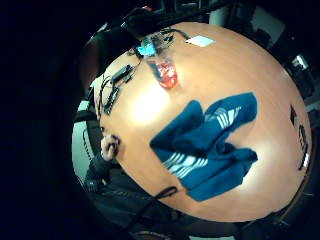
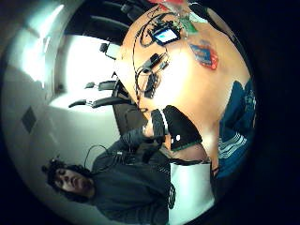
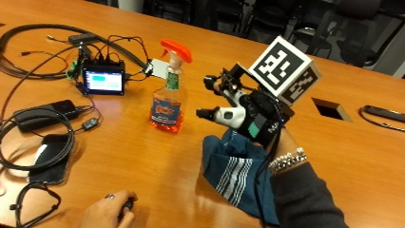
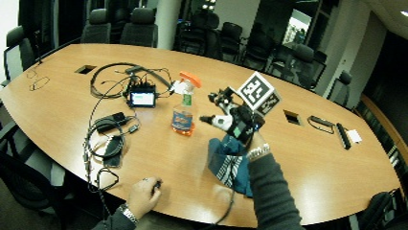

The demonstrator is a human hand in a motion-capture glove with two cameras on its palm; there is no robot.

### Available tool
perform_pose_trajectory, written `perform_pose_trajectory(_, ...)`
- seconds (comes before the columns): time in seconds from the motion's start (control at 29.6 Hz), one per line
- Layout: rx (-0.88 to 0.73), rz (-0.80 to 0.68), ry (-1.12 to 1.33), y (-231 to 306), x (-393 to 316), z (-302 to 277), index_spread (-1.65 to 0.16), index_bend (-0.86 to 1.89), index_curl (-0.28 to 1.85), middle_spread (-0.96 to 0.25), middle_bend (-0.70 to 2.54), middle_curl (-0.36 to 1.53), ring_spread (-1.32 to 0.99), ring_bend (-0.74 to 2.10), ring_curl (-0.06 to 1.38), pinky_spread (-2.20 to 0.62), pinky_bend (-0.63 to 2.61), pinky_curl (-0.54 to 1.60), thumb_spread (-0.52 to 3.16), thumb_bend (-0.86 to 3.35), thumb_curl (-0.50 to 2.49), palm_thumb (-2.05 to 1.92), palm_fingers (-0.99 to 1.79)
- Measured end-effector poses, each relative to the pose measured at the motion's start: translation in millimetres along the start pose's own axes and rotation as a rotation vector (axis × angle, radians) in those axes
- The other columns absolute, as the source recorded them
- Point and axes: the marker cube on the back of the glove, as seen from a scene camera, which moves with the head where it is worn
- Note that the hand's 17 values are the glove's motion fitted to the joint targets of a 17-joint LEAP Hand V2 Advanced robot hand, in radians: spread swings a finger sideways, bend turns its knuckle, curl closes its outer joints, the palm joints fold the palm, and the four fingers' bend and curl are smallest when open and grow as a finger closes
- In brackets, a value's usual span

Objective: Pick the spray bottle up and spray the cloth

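Observation:
In the outside view a clear spray bottle (image 3: pixel 169 92) with orange liquid and an orange trigger head stands upright on the wooden table (image 3: pixel 354 156). My gloved right hand (image 3: pixel 244 109) hovers just to its right, a short gap away, fingers spread toward the bottle and holding nothing. A crumpled blue cloth (image 3: pixel 234 173) with white stripes lies on the table under my wrist and forearm. The palm views look down from above on the bottle (image 1: pixel 166 72) and the cloth (image 1: pixel 210 145). The wide view shows the same: bottle (image 4: pixel 184 110), hand (image 4: pixel 232 119), cloth (image 4: pixel 226 165).
A small lit screen device (image 3: pixel 103 80) with tangled cables sits left of the bottle. A black adapter (image 3: pixel 47 114) and coiled cords lie at the left edge. My bare left hand (image 3: pixel 110 213) rests at the front edge. A square cutout (image 3: pixel 329 108) lies right of the hand.

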Motion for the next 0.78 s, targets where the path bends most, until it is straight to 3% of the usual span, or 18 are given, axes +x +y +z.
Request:
perform_pose_trajectory(0.47, -0.107, 0.023, 0.278, 93.7, -7.0, 43.7, -0.36, 0.14, 0.29, -0.07, 0.2, 0.37, -0.04, 0.29, 0.32, 0.26, 0.37, 0.35, 1.13, -0.04, 0.44, 0.58, 0.39)
perform_pose_trajectory(0.78, -0.064, 0.102, 0.357, 132.3, -5.3, 60.8, -0.38, 0.18, 0.3, -0.06, 0.18, 0.35, -0.04, 0.24, 0.3, 0.26, 0.37, 0.35, 1.15, -0.03, 0.4, 0.54, 0.39)
